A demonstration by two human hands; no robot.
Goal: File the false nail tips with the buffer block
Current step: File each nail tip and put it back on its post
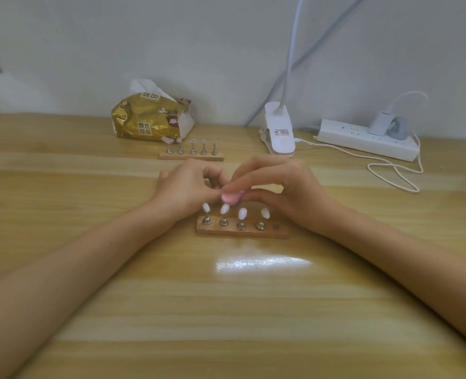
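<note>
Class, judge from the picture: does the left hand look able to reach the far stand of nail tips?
Probably yes: the far stand lies just beyond the left hand, only bare table between, though its fingers are busy at the buffer block.

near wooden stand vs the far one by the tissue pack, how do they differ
The near stand holds four pegs with a bare spot at its right end; the far stand holds five. The near stand lies close to the right hand; the far stand sits by the tissue pack. Both are wooden bars with metal pegs.
</note>
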